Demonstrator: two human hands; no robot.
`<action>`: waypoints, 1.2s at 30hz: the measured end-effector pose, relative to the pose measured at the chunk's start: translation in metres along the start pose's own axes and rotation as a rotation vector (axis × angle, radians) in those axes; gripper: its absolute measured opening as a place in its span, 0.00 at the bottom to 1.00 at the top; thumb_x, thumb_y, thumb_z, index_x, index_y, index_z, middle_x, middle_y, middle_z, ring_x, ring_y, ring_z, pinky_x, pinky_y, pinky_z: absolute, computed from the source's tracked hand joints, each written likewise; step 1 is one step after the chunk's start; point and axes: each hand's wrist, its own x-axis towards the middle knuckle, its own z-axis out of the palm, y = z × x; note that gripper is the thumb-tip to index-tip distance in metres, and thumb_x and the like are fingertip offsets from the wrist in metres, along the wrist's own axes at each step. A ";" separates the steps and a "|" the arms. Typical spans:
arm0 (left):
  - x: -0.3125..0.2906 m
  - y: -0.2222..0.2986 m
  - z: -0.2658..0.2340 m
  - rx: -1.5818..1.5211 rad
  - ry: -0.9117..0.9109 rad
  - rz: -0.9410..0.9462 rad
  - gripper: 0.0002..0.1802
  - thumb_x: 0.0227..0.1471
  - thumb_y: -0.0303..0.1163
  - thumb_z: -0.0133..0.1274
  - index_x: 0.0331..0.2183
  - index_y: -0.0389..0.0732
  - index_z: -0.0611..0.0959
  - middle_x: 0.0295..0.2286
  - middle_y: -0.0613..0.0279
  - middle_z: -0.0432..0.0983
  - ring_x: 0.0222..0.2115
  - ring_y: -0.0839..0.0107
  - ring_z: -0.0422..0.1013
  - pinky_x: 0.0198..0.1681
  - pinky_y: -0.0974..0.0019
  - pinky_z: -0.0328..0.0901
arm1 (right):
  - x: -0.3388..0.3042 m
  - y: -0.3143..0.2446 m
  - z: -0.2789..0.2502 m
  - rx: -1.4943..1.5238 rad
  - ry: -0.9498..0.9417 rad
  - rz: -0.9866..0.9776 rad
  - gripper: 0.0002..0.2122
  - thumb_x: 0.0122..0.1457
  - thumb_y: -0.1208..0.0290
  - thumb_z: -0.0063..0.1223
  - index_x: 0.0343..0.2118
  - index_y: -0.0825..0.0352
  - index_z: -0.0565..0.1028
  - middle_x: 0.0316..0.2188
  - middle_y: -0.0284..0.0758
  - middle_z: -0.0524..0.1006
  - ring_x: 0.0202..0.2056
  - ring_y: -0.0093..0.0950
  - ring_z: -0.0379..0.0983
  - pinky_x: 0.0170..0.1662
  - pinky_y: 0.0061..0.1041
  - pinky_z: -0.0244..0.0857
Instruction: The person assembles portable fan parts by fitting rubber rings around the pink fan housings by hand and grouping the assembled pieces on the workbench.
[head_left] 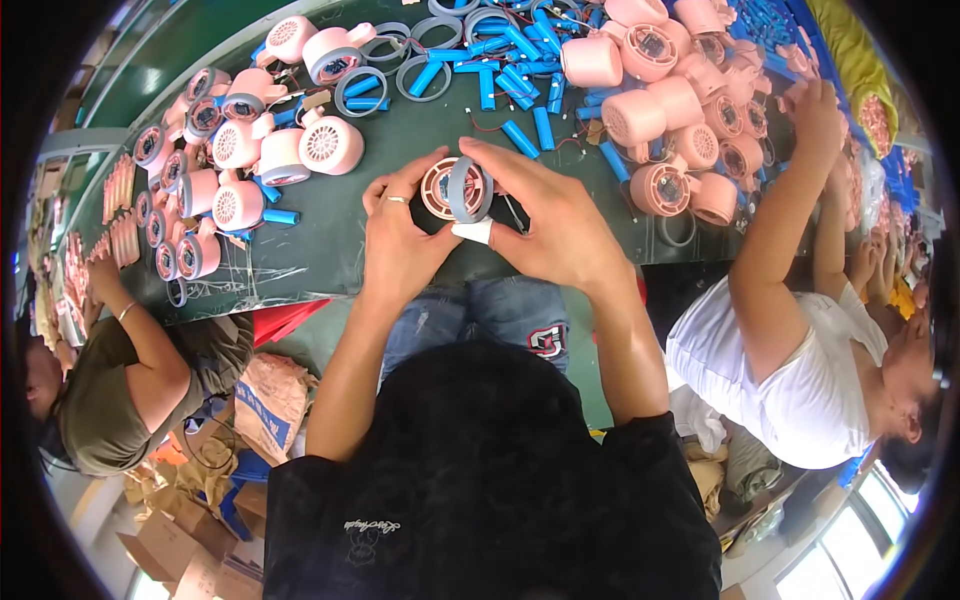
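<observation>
Between my two hands, just above the near part of the dark green table point(330, 225), is a round pink fan housing point(437, 188) with its inner parts showing. A grey ring point(459, 188) stands tilted against the right side of its opening. My left hand point(402, 235) is closed around the housing's left side, a finger ring on one finger. From the other side my right hand point(550, 215) grips the grey ring between fingers and thumb; white tape wraps that thumb. Whether the ring is seated on the housing I cannot tell.
Several pink fan housings point(238, 205) crowd the left, and more pink housings point(633, 118) pile up at right. Blue cylindrical batteries point(520, 138) and loose grey rings point(424, 78) lie at the far middle. Co-workers sit at left point(130, 380) and right point(770, 370).
</observation>
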 end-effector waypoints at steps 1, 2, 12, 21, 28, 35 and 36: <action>0.000 -0.001 0.000 -0.011 0.004 0.002 0.37 0.39 0.33 0.72 0.53 0.45 0.77 0.50 0.64 0.79 0.50 0.59 0.71 0.61 0.58 0.57 | 0.001 -0.001 0.000 -0.025 -0.010 0.003 0.33 0.50 0.72 0.69 0.62 0.60 0.70 0.59 0.40 0.74 0.53 0.40 0.76 0.53 0.34 0.74; 0.000 0.000 0.000 -0.011 0.007 0.000 0.37 0.39 0.33 0.72 0.53 0.45 0.77 0.50 0.64 0.79 0.50 0.59 0.71 0.61 0.58 0.57 | 0.002 -0.002 -0.001 -0.025 -0.012 0.001 0.33 0.50 0.72 0.69 0.62 0.60 0.70 0.59 0.40 0.74 0.53 0.40 0.76 0.53 0.34 0.74; 0.003 -0.003 -0.004 0.052 -0.027 -0.035 0.40 0.38 0.37 0.74 0.54 0.45 0.76 0.47 0.60 0.80 0.55 0.56 0.68 0.55 0.57 0.66 | 0.015 -0.017 -0.001 -0.179 -0.085 -0.048 0.27 0.49 0.81 0.56 0.56 0.70 0.70 0.54 0.47 0.75 0.49 0.47 0.76 0.51 0.41 0.72; 0.020 -0.015 -0.053 -1.067 -0.418 -0.375 0.44 0.48 0.18 0.52 0.66 0.32 0.59 0.64 0.51 0.63 0.54 0.72 0.67 0.57 0.68 0.63 | 0.025 -0.020 0.004 -0.321 -0.204 0.022 0.26 0.52 0.81 0.55 0.58 0.67 0.72 0.55 0.46 0.75 0.52 0.47 0.74 0.55 0.38 0.70; 0.020 0.004 -0.024 -0.730 -0.247 -0.375 0.30 0.57 0.18 0.43 0.61 0.27 0.67 0.58 0.45 0.71 0.56 0.66 0.71 0.58 0.67 0.65 | 0.020 -0.006 0.007 -0.328 -0.141 -0.034 0.28 0.56 0.72 0.61 0.61 0.65 0.70 0.55 0.44 0.76 0.53 0.42 0.76 0.52 0.35 0.70; 0.017 0.001 -0.018 -0.722 -0.196 -0.349 0.32 0.53 0.18 0.43 0.61 0.33 0.70 0.58 0.58 0.73 0.43 0.82 0.71 0.38 0.77 0.63 | 0.014 0.006 0.036 0.413 0.218 0.611 0.15 0.59 0.73 0.58 0.47 0.74 0.81 0.28 0.32 0.80 0.30 0.19 0.74 0.35 0.21 0.69; 0.018 0.001 -0.019 -0.721 -0.200 -0.360 0.32 0.53 0.18 0.43 0.61 0.33 0.70 0.58 0.58 0.73 0.43 0.82 0.71 0.38 0.77 0.63 | 0.015 0.003 0.037 0.510 0.253 0.640 0.15 0.59 0.73 0.58 0.47 0.75 0.81 0.29 0.32 0.81 0.30 0.19 0.75 0.35 0.20 0.69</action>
